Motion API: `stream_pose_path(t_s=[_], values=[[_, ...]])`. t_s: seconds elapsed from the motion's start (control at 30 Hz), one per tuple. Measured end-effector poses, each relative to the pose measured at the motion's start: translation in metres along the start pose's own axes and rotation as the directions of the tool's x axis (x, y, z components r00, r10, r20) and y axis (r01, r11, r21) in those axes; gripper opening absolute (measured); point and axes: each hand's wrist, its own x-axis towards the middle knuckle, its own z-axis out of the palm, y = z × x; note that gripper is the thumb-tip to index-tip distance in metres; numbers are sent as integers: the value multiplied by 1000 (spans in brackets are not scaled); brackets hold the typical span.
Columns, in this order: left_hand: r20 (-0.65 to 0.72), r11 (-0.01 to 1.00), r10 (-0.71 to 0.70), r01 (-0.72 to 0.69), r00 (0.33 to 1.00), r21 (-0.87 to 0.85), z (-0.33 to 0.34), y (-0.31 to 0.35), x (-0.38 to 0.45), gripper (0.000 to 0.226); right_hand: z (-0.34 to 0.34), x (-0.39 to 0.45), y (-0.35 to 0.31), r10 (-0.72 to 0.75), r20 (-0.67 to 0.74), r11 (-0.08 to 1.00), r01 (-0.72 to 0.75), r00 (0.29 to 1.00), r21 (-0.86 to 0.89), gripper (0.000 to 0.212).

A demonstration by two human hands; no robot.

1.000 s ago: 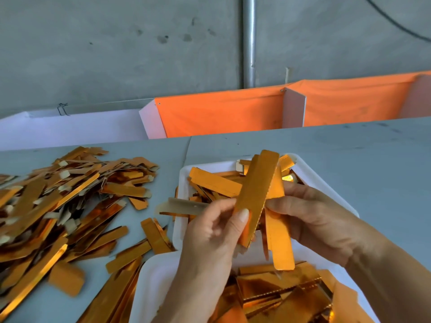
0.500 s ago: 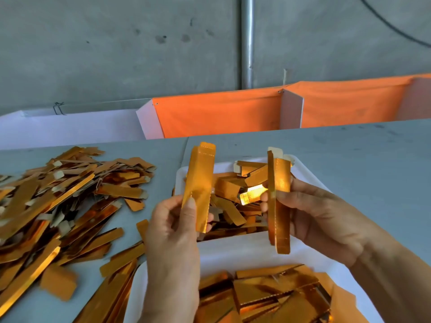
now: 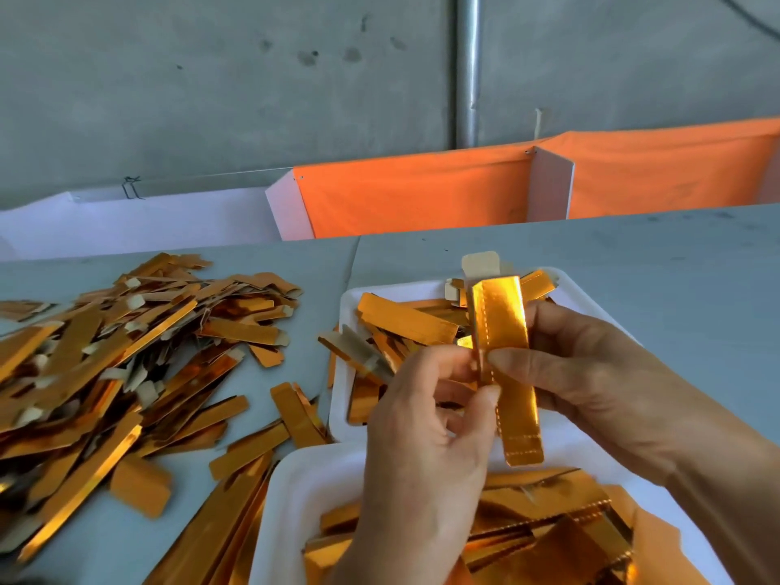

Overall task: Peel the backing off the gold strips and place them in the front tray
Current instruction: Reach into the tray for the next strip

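Note:
A gold strip with perforated edges and a cream tab on top stands upright above the two white trays. My right hand holds it from the right, thumb across its middle. My left hand pinches the strip's left edge between thumb and forefinger. The far white tray holds several gold strips. The near white tray, closest to me, holds wider gold pieces and is partly hidden by my left forearm.
A big heap of loose gold strips covers the grey table at the left, some spilling against both trays. An orange cloth barrier with white dividers runs along the table's far edge, before a concrete wall and a metal pipe.
The strip that my left hand held up is gone from it. That hand has moved right and now pinches the left edge of the strip in my right hand.

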Motion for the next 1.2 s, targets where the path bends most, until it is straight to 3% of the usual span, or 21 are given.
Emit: stream_pose_path(t_s=[0.3,0.57,0.73,0.8,0.9,0.97,1.07,1.2], values=[[-102,994,0,11,995,105,1,0,-3,18,5,-1,-3,2,50,999,-4,999,44,28],[-116,995,26,-14,993,103,-1,1,-1,12,4,-1,-4,-1,-46,1000,0,999,-26,46],[-130,999,13,-6,991,54,0,0,-1,19,7,0,-3,62,-63,997,-58,996,57,53],[-149,995,31,-17,988,97,1,-2,0,23,11,1,-3,60,-180,995,-73,982,-65,57],[-173,976,75,-37,982,213,0,-6,0,29,14,-1,-10,-248,-418,873,15,874,-487,44],[-175,967,96,-50,980,251,1,-7,-1,31,16,-6,-17,-394,-388,823,131,833,-553,24],[-165,963,115,-69,980,259,3,-5,-3,35,28,-9,-15,-351,-249,819,167,903,-548,8],[-173,945,142,-81,975,318,3,-5,-4,41,36,-5,-8,-268,-239,822,92,933,-562,21]])
